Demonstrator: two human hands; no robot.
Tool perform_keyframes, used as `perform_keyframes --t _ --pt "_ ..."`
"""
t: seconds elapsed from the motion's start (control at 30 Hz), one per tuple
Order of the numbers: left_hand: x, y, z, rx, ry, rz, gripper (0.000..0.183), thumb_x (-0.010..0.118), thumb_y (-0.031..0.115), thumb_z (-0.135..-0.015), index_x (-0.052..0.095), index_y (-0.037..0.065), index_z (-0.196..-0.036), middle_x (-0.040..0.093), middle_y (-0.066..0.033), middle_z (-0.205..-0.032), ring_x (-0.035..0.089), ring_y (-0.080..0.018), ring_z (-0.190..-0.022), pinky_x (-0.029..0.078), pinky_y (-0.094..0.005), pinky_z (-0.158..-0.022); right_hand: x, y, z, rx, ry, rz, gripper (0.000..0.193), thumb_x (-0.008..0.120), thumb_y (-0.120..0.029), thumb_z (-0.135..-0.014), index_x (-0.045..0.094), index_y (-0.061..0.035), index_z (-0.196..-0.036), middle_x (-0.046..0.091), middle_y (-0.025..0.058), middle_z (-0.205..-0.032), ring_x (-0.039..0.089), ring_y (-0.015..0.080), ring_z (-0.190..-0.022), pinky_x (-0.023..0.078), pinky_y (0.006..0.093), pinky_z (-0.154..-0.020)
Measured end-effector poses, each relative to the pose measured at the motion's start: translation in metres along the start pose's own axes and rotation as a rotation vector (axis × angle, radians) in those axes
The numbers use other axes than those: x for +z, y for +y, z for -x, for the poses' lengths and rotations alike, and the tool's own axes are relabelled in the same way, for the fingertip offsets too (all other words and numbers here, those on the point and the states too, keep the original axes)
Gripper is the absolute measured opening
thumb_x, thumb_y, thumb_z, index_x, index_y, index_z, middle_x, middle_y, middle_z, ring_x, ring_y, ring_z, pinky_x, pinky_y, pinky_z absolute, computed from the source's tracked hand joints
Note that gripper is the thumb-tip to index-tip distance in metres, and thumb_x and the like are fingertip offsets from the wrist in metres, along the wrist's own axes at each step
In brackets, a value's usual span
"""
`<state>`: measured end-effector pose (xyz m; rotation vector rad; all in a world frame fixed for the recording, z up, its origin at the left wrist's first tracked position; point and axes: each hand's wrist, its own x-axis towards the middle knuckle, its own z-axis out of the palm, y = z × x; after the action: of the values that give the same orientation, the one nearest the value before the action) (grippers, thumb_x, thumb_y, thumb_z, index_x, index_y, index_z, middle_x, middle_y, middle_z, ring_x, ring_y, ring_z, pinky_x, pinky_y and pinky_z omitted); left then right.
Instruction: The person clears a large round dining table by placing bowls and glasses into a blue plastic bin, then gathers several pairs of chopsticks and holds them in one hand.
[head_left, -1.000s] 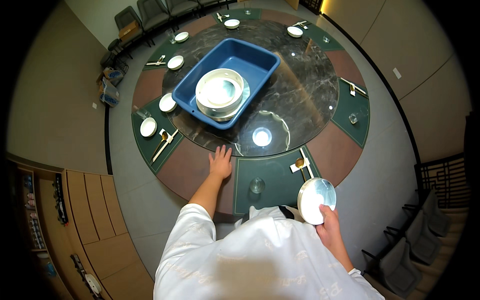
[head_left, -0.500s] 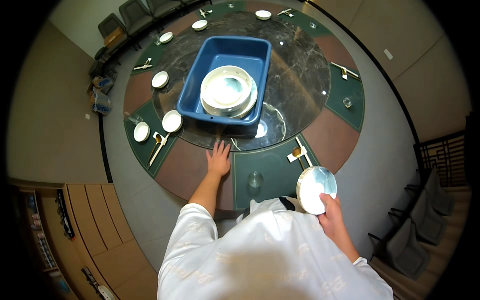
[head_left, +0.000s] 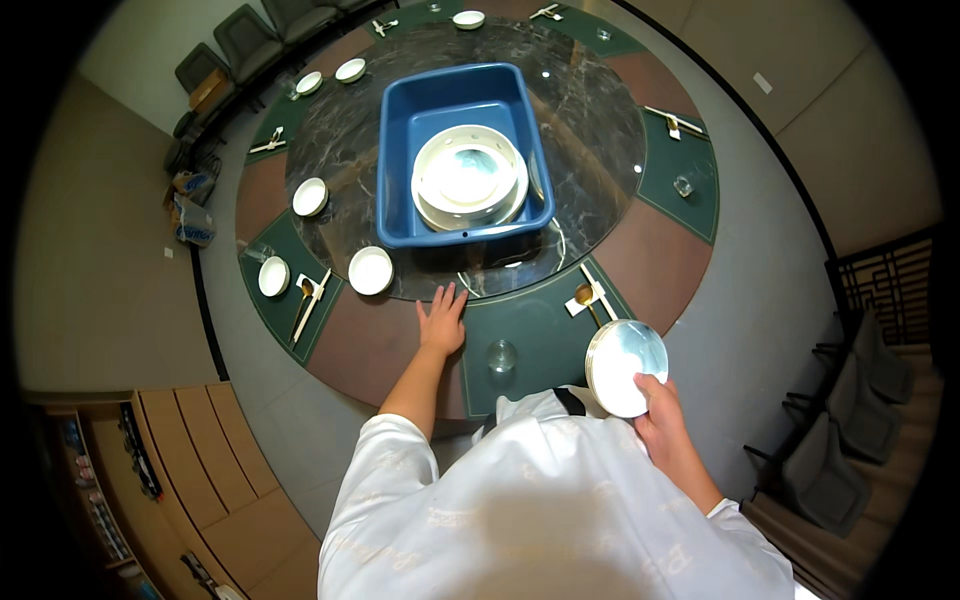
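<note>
My left hand (head_left: 441, 322) lies with fingers spread at the rim of the dark marbled turntable (head_left: 610, 130), holding nothing. My right hand (head_left: 661, 412) grips a small stack of white dishes (head_left: 627, 368) by its near edge, tilted above the table's front right. A blue plastic tub (head_left: 393, 160) stands on the turntable, with larger white bowls or plates (head_left: 467, 180) stacked in its near half. One small white bowl (head_left: 371, 270) sits at the turntable's near left edge. Others, like this white bowl (head_left: 310, 197), stand farther round.
Green placemats (head_left: 540, 365) ring the brown table. Nearest me are a glass (head_left: 502, 356), a gold spoon (head_left: 585, 296) and pale chopsticks (head_left: 600, 291). Another white bowl (head_left: 274, 276) sits on the left placemat. Grey chairs (head_left: 825, 475) line the right; a wooden cabinet (head_left: 190, 450) stands left.
The turntable has turned counterclockwise: the near bowl and the tub's near end shifted right, the far bowl left. My left hand stays near its rim; my right hand still holds the dishes.
</note>
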<state>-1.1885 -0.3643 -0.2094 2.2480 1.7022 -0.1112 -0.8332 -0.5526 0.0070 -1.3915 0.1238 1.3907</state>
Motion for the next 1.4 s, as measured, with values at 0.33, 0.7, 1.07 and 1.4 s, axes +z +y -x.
perform_keyframes --t 0.33,0.7,1.07,1.4 --pt "-0.002 0.048 -0.014 -0.004 -0.093 -0.014 0.084 0.066 0.011 -0.087 0.033 0.029 -0.162 0.026 0.0027 -0.171 0.024 -0.0199 -0.158 0.02 -0.0618 -0.126 0.024 -0.033 -0.05 -0.12 -0.125 -0.003 0.053 0.061 0.006 -0.089 0.05 0.0032 -0.14 0.063 0.017 -0.133 0.064 0.0309 -0.121 0.053 0.044 -0.106" --pt "-0.021 0.016 -0.059 0.11 -0.398 0.74 0.058 0.062 0.025 -0.102 0.045 0.005 -0.153 0.065 -0.0208 -0.135 0.064 -0.0292 -0.126 0.053 -0.0507 -0.103 0.082 -0.081 -0.101 -0.036 -0.305 0.056 0.053 0.064 0.005 -0.086 0.051 0.0034 -0.137 0.064 0.017 -0.127 0.066 0.0301 -0.115 0.056 0.0434 -0.101" --pt "-0.212 0.144 -0.129 -0.344 -0.123 1.404 0.033 0.051 0.027 -0.106 0.066 0.0 -0.119 0.071 -0.008 -0.104 0.07 -0.0186 -0.093 0.062 -0.0365 -0.071 0.192 -0.085 -0.206 -0.081 -0.422 0.083 0.05 0.068 0.005 -0.081 0.057 0.0068 -0.131 0.069 0.015 -0.121 0.07 0.0256 -0.109 0.057 0.0373 -0.092" --pt "-0.194 0.072 -0.254 -0.472 0.013 1.171 0.027 0.061 0.016 -0.097 0.066 -0.004 -0.114 0.071 -0.0121 -0.1 0.073 -0.0239 -0.083 0.062 -0.0392 -0.067 0.304 -0.075 -0.306 -0.386 -0.281 0.515 0.057 0.077 -0.008 -0.076 0.059 0.0107 -0.126 0.071 0.0212 -0.113 0.071 0.0279 -0.105 0.057 0.0365 -0.085"
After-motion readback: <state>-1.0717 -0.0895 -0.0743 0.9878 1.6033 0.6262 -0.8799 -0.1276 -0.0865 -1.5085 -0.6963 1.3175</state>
